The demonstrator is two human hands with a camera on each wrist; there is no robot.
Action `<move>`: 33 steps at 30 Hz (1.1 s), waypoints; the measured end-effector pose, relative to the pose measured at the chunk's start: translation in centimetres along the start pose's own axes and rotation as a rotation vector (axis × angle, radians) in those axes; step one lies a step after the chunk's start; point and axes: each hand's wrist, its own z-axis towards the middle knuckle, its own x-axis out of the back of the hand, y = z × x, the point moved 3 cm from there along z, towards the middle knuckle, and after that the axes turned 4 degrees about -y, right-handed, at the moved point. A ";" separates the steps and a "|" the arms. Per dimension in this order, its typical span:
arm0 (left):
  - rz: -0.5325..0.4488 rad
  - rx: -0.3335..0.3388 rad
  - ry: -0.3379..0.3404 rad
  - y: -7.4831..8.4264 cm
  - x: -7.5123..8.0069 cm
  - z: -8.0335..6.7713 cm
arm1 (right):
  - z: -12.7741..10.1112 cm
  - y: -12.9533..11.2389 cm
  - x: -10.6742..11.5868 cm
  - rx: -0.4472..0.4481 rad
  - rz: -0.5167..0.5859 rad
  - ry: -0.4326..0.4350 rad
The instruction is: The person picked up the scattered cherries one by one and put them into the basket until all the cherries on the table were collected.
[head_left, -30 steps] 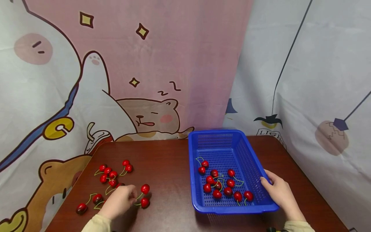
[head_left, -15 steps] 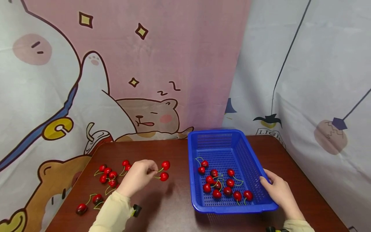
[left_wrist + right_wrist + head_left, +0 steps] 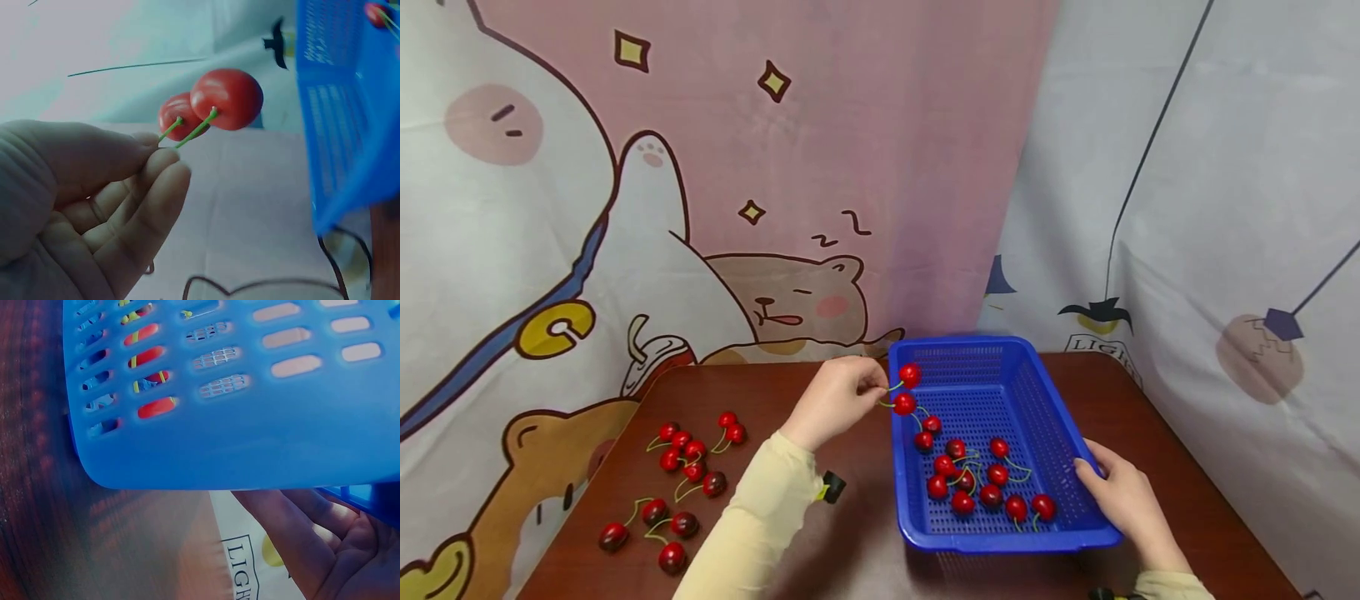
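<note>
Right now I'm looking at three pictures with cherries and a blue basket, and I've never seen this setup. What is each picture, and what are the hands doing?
No machine here: a person wears three cameras. The wide picture comes from the head, looking down at a brown table. The left hand pinches the stems of a cherry pair at the rim of the basket. The close-up of fingers and two cherries is the left wrist camera. The blurry blue picture is the right wrist camera, showing the right hand gripping the basket's side. More cherries lie in the basket, and loose cherries sit on the table's left.
</note>
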 end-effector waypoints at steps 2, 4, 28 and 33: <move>-0.034 0.003 -0.011 0.6 -0.2 1.2 | 0.0 0.0 0.1 -0.002 0.007 -0.002; -0.057 -0.001 -0.027 1.2 -0.5 2.2 | -0.1 0.0 0.1 -0.007 0.019 -0.006; -0.224 0.249 -0.254 2.2 -11.2 8.2 | 0.1 0.2 0.0 -0.014 0.003 -0.007; -0.201 0.298 -0.272 1.7 -13.1 8.3 | 0.1 0.2 -0.1 -0.014 0.013 -0.008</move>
